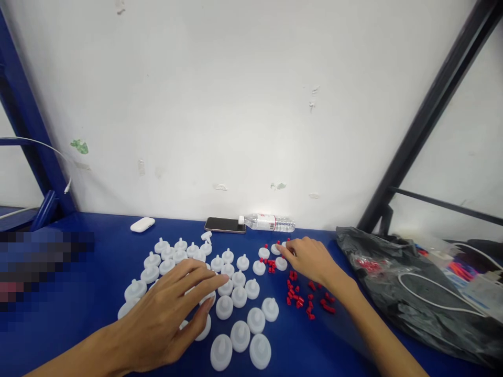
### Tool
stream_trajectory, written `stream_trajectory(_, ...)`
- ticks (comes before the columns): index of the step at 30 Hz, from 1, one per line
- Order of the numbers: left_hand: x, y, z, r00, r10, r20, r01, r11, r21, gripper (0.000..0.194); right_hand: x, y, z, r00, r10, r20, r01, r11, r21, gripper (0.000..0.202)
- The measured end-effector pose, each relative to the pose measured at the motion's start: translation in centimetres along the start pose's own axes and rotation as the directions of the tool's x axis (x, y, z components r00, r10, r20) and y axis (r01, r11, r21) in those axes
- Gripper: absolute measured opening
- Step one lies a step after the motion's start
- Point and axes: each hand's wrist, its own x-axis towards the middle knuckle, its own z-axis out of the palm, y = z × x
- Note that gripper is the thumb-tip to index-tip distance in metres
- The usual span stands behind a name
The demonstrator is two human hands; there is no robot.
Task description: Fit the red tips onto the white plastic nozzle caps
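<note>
White plastic caps with pointed nozzles [239, 296] are spread over the blue tabletop. My left hand [168, 303] hovers palm down over the left group, fingers apart; one cap shows between thumb and index finger, but no grip on it is visible. On the right, my right hand [308, 256] has its fingers drawn together at a small cluster of caps. Several in that cluster carry red tips, such as one cap [264, 253]. Its fingertips are by another cap [281, 263]; what they pinch, if anything, is hidden. Loose small red tips [299, 302] lie below the right wrist.
A phone [222, 225] and a clear water bottle [271, 222] lie against the white wall. At the back left is a white rounded case [142, 225]. A black plastic bag [412, 314] with a bag of red pieces [369, 265] and a white cable covers the right side.
</note>
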Motion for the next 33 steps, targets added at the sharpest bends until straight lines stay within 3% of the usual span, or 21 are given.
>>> stream_trajectory(2,0.0,-0.1,0.0,1.0,0.022,0.006,-0.022,1.0,0.001,0.048,-0.1,-0.6,-0.1,0.998,-0.016,-0.065,0.02,0.999,0.048,0.049)
stream_trajectory(5,0.0,-0.3,0.1,1.0,0.022,0.007,-0.022,1.0,0.005,0.049,-0.5,-2.2,0.0,0.98,-0.162,-0.115,0.178,0.973,0.146,0.04)
stream_trajectory(9,0.1,-0.3,0.0,1.0,0.018,0.008,-0.018,1.0,0.013,0.048,-1.1,-4.2,1.1,0.909,-0.41,-0.078,0.416,0.87,0.264,0.041)
stream_trajectory(12,0.3,-0.1,-0.2,1.0,0.019,0.003,-0.019,1.0,0.02,0.047,-1.1,-4.5,2.1,0.872,-0.487,-0.06,0.469,0.792,0.392,0.046)
stream_trajectory(18,0.4,0.1,-0.1,0.999,0.009,-0.04,-0.008,1.0,0.021,0.043,-1.2,-4.5,1.4,0.89,-0.436,-0.133,0.437,0.734,0.52,0.047)
stream_trajectory(22,0.3,0.1,0.0,0.995,-0.055,-0.077,0.062,0.994,0.093,0.038,-2.5,-5.8,-0.8,0.905,-0.408,-0.117,0.333,0.513,0.791,0.044)
stream_trajectory(27,0.1,-0.2,0.2,0.989,-0.087,-0.119,0.107,0.979,0.174,0.048,-3.9,-7.1,-2.3,0.838,-0.546,-0.011,0.209,0.302,0.93,0.043)
stream_trajectory(30,0.0,-0.5,0.5,0.984,-0.079,-0.158,0.108,0.978,0.179,0.044,-4.1,-7.1,-2.5,0.798,-0.602,0.017,0.169,0.251,0.953,0.045)
stream_trajectory(33,0.1,-0.6,0.7,0.982,-0.051,-0.181,0.078,0.986,0.148,0.038,-4.1,-7.0,-2.7,0.794,-0.608,0.015,0.169,0.244,0.955,0.043)
